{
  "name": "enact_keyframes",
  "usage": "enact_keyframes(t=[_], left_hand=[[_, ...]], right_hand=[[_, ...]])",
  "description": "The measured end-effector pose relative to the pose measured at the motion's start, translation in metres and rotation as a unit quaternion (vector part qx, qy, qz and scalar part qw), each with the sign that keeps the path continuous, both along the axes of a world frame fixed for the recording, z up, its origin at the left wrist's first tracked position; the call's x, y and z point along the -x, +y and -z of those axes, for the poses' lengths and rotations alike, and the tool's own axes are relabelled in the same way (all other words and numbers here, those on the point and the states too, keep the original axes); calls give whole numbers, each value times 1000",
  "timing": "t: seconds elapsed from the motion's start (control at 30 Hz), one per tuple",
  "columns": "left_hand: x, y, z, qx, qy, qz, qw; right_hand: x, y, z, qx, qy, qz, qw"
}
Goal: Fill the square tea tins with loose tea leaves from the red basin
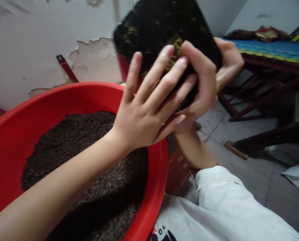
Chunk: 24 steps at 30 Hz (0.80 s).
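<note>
A dark, square-cornered container with gold patterning and a strip of red along its left side is raised, tilted, past the right rim of a large red tub. My right hand wraps around its lower right part, thumb over the near face and fingers bent behind. Against that same face lies my left hand, fingers spread and stretched out. The tub holds a heap of dark brown, flaky loose material, partly hidden by my left forearm. Whether the container has an opening or contents cannot be seen.
Behind the tub, a wall has peeling paint, and a red-handled tool leans there. To the right stands a dark red folding-legged table with a blue and yellow cover. A brown printed box sits beside the tub.
</note>
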<state>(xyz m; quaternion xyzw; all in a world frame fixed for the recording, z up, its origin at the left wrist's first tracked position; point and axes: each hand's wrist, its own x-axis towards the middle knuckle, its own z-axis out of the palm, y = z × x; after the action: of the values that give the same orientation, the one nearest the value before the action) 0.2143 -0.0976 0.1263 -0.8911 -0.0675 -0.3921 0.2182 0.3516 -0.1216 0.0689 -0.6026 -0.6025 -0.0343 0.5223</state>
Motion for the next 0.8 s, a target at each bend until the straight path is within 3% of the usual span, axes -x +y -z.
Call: enact_keyframes(t=[0.13,0.23,0.3,0.37,0.5,0.63,0.8], left_hand=[[-61,-6,11,91,116,55,988],[-100,-5,35,140,184,48,972],[-122,0,55,166,227,41,959],[-140,9,75,191,277,29,941],[-172,29,104,247,364,-8,898],[-209,39,116,256,378,-16,890],[-244,41,115,280,353,-53,891]], right_hand=[[-34,-28,9,-91,44,164,981],[-58,-34,25,-177,80,268,943],[-74,-25,46,-168,130,304,929],[-88,-9,74,-101,200,325,919],[-111,20,120,-54,241,336,909],[-132,25,134,-46,225,334,914],[-164,24,152,-50,165,305,936]])
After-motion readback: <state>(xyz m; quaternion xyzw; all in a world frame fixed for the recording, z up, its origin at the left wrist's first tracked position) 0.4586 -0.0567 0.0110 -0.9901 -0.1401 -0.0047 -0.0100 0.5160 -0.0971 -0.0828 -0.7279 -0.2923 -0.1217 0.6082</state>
